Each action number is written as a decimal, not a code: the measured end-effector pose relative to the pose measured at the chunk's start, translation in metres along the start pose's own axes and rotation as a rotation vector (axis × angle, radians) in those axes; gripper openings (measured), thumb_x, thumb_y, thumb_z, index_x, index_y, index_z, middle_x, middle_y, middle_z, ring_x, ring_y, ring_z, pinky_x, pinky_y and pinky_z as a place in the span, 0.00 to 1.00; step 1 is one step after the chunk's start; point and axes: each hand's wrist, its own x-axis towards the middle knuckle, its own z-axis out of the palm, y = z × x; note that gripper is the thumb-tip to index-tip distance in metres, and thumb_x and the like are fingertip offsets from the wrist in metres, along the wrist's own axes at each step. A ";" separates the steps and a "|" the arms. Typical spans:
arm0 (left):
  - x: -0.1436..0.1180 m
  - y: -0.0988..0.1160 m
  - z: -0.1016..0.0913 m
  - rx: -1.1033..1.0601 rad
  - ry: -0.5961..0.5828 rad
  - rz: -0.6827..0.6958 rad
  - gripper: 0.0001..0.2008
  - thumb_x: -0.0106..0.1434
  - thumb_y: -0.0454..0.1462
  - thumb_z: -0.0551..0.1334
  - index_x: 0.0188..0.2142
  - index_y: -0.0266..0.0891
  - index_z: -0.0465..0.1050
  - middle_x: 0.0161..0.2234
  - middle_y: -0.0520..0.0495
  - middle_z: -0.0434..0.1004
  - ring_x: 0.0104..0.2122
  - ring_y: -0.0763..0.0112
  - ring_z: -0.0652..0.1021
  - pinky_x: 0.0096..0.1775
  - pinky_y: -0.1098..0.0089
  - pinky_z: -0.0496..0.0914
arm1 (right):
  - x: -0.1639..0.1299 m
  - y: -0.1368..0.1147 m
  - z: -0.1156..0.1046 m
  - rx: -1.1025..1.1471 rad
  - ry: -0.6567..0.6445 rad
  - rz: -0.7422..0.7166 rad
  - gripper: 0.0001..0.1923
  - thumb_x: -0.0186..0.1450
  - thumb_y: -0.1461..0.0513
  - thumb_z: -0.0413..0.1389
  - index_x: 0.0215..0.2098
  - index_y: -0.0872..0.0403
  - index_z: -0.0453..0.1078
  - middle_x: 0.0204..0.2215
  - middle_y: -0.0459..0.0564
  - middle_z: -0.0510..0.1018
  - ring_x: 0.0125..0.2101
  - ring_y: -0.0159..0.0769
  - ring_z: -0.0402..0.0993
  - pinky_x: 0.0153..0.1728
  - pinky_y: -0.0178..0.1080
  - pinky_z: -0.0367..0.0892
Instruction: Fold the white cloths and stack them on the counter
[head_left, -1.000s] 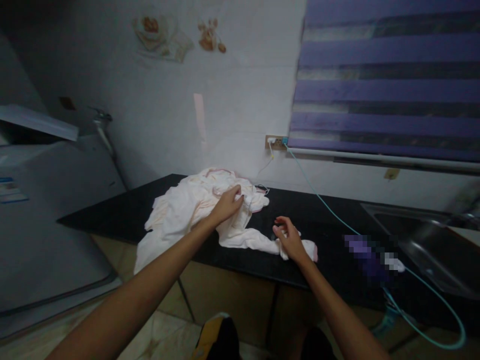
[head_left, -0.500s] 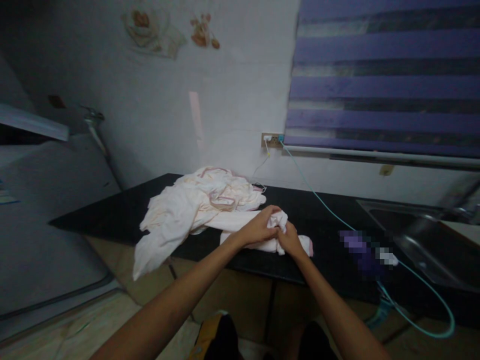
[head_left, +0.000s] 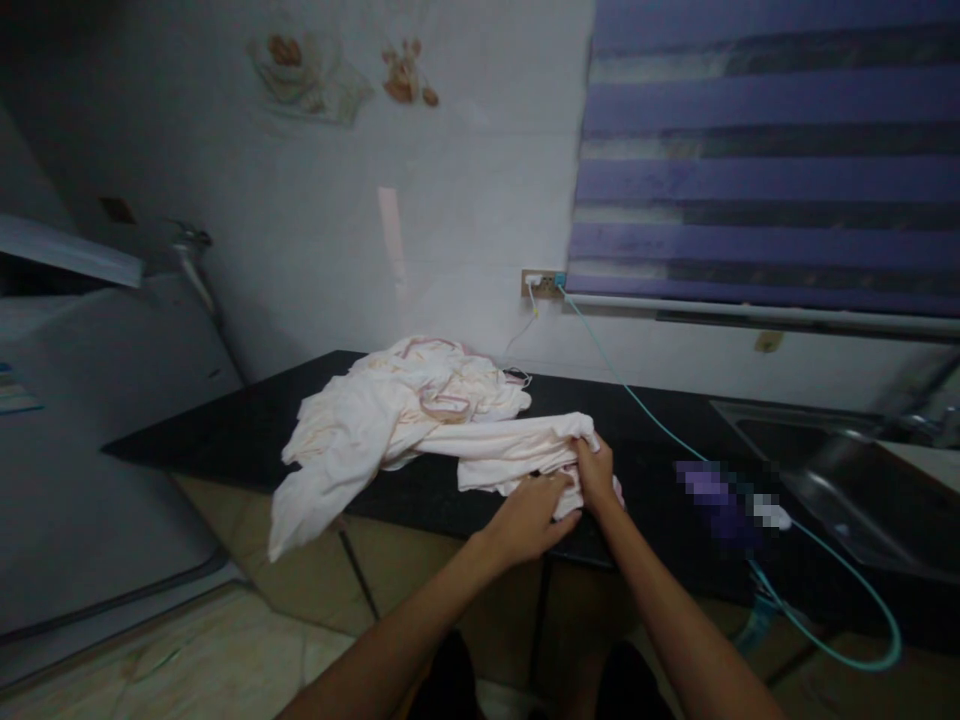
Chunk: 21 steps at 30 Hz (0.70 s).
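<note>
A black counter is carrying a pale garment, its bulk heaped toward the wall and one corner hanging off the front edge because nothing is holding it there. A stretched sleeve is running rightward, pulled taut since the right hand is gripping its end and the left hand is pinching the fabric just beside it.

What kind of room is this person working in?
Most likely a home kitchen or utility corner: a dark counter with a metal sink set in it, a tiled wall with a socket, and a window blind. Both hands hold pale clothing.
</note>
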 end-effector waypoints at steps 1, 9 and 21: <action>0.000 -0.002 0.000 0.028 -0.009 -0.055 0.20 0.72 0.46 0.57 0.57 0.37 0.69 0.52 0.36 0.79 0.51 0.54 0.79 0.53 0.56 0.71 | -0.001 0.000 -0.001 0.029 0.007 0.032 0.18 0.56 0.51 0.60 0.38 0.56 0.76 0.27 0.45 0.78 0.26 0.35 0.70 0.27 0.35 0.66; -0.016 -0.016 -0.014 0.219 -0.163 -0.281 0.19 0.73 0.48 0.53 0.40 0.41 0.79 0.37 0.39 0.83 0.42 0.53 0.82 0.42 0.62 0.70 | 0.002 0.000 -0.006 0.086 0.098 0.020 0.18 0.53 0.53 0.61 0.38 0.55 0.75 0.28 0.43 0.77 0.27 0.34 0.69 0.28 0.35 0.65; -0.093 -0.081 -0.064 0.281 -0.042 -0.327 0.22 0.75 0.52 0.50 0.49 0.46 0.78 0.37 0.44 0.83 0.39 0.60 0.80 0.40 0.66 0.66 | 0.005 0.007 -0.010 0.127 0.122 -0.015 0.22 0.54 0.53 0.58 0.44 0.55 0.77 0.32 0.45 0.80 0.32 0.37 0.74 0.34 0.36 0.69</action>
